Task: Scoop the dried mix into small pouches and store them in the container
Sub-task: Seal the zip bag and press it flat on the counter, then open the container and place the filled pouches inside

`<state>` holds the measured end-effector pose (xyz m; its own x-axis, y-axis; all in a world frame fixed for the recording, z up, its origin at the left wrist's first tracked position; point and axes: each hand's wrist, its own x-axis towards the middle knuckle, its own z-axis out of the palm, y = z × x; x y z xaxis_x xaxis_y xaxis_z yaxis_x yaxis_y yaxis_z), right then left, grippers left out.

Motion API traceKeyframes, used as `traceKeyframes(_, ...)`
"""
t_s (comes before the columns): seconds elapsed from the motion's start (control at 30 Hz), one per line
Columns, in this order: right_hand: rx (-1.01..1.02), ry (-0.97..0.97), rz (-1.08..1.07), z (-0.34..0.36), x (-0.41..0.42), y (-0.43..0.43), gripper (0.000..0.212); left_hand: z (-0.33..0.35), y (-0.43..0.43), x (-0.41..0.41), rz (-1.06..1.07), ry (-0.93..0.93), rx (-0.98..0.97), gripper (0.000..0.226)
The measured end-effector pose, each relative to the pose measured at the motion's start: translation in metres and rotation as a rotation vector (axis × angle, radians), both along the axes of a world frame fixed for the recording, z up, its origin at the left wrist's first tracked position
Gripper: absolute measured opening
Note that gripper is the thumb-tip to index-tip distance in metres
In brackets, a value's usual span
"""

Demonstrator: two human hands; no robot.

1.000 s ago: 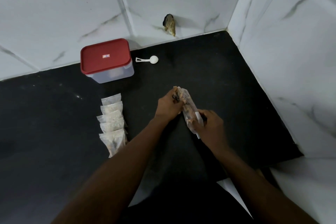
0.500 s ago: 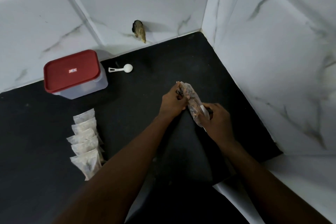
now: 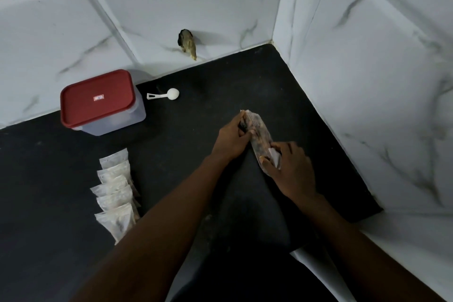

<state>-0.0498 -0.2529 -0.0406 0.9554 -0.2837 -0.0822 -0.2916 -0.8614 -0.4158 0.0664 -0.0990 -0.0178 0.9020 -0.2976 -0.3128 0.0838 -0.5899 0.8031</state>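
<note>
— Where is the mix right now?
— In a clear bag [image 3: 260,133] at the black counter [image 3: 49,179], between both hands. The left hand [image 3: 231,141] grips its far end, fingers curled round it. The right hand [image 3: 293,171] pinches the near end by a white strip.
— Is the bag's mouth open?
— I cannot tell; the fingers cover both ends.
— So what could go wrong?
— If the hands pull apart too hard, the bag may split and scatter mix across the counter. Tilted as it is, an open end would spill too.
— And the rest?
— The scoop [image 3: 163,94] lies well apart, beside the container [image 3: 103,105], whose red lid is on. The small pouches [image 3: 115,191] lie in an overlapping row close by the left forearm, and a careless sweep could knock them out of line.
</note>
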Motion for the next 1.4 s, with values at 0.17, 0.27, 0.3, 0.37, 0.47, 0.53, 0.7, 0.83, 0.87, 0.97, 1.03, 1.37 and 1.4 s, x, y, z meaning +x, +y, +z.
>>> traceKeyframes(0.17, -0.052, -0.138, 0.005, 0.015, 0.007, 0.012, 0.050, 0.015, 0.011, -0.006, 0.056, -0.033, -0.024, 0.047)
traceKeyframes(0.27, -0.035, -0.194, 0.078, 0.028, 0.018, 0.034, 0.048, 0.020, 0.029, -0.007, 0.056, -0.028, 0.031, 0.045)
traceKeyframes(0.3, -0.007, -0.195, 0.113, 0.030, 0.020, 0.042, 0.048, 0.021, 0.037, -0.008, 0.055, -0.030, 0.053, 0.045)
traceKeyframes(0.37, 0.066, -0.215, 0.179, 0.034, 0.027, 0.061, 0.049, 0.025, 0.057, -0.009, 0.067, -0.049, 0.088, 0.043)
traceKeyframes(0.47, 0.155, -0.202, 0.257, 0.040, 0.039, 0.092, 0.049, 0.034, 0.096, -0.012, 0.117, -0.071, 0.108, 0.040)
traceKeyframes(0.53, 0.157, -0.208, 0.320, 0.044, 0.049, 0.115, 0.050, 0.039, 0.124, -0.014, 0.166, -0.089, 0.112, 0.040)
traceKeyframes(0.7, 0.133, -0.209, 0.437, 0.055, 0.079, 0.177, 0.057, 0.045, 0.188, -0.016, 0.267, -0.145, 0.160, 0.042)
traceKeyframes(0.83, 0.099, -0.163, 0.483, 0.056, 0.102, 0.217, 0.065, 0.047, 0.229, -0.014, 0.271, -0.182, 0.249, 0.049)
traceKeyframes(0.87, 0.072, -0.148, 0.498, 0.056, 0.108, 0.227, 0.066, 0.047, 0.240, -0.014, 0.273, -0.201, 0.295, 0.050)
traceKeyframes(0.97, 0.014, -0.106, 0.518, 0.057, 0.126, 0.251, 0.071, 0.045, 0.268, -0.013, 0.261, -0.301, 0.462, 0.051)
traceKeyframes(1.03, -0.007, -0.086, 0.517, 0.057, 0.137, 0.262, 0.075, 0.044, 0.284, -0.013, 0.254, -0.392, 0.587, 0.053)
traceKeyframes(1.37, 0.152, -0.135, 0.293, 0.063, 0.191, 0.293, 0.063, 0.035, 0.349, 0.031, 0.459, -0.408, 0.486, 0.075)
traceKeyframes(1.4, 0.191, -0.136, 0.244, 0.062, 0.197, 0.295, 0.059, 0.035, 0.352, 0.038, 0.497, -0.363, 0.430, 0.076)
